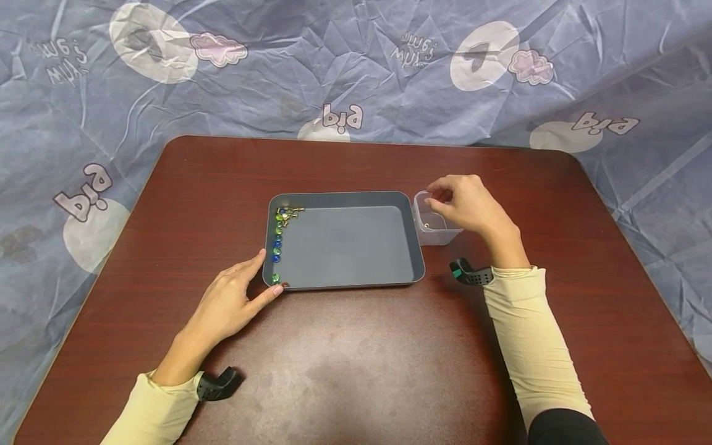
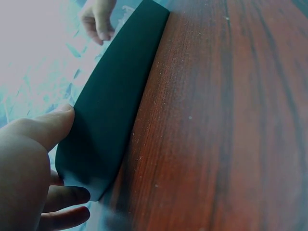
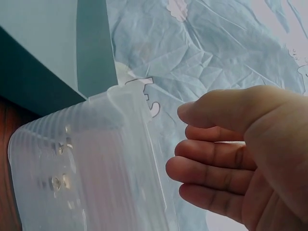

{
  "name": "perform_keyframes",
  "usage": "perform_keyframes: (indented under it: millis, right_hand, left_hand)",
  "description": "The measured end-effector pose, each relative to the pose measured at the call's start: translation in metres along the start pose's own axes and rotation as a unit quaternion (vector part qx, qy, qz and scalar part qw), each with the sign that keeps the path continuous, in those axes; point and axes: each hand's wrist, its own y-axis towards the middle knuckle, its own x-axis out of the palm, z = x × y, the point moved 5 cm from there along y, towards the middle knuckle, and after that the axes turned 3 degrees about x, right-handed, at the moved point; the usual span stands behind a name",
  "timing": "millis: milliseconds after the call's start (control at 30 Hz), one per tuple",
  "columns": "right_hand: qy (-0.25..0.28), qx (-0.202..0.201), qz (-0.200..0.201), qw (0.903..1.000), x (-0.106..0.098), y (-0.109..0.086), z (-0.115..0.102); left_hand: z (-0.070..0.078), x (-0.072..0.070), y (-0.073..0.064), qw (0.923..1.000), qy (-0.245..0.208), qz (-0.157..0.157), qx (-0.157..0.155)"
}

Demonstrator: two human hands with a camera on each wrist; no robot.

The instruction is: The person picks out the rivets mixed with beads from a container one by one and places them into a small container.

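Note:
A grey rectangular tray [image 1: 345, 247] lies on the table. My left hand [image 1: 225, 306] rests against its near left corner, thumb on the near rim and straight fingers along the left side. Blue and green glass beads [image 1: 277, 244] line the tray's left edge, and small gold-coloured pieces [image 1: 286, 215] cluster in the far left corner. Over the clear plastic box [image 1: 439, 238] hovers my right hand [image 1: 473, 204], its fingers loosely bent. In the right wrist view a gap shows between thumb and fingers, with nothing visible there. A few small shiny pieces [image 3: 57, 183] lie inside the box.
The clear box stands right beside the tray's right wall. Both sit on a reddish-brown wooden table [image 1: 356, 364]. A crinkled blue-grey printed sheet [image 1: 250, 93] hangs behind and around the table. Each wrist wears a black band [image 1: 217, 384].

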Motion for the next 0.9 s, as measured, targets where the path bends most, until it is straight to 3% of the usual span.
perform_keyframes:
  millis: [900]
  right_hand:
    - [0.021, -0.027, 0.003, 0.9994, 0.017, 0.017, -0.019]
  left_hand:
    - [-0.001, 0.001, 0.000, 0.9999, -0.004, -0.007, -0.008]
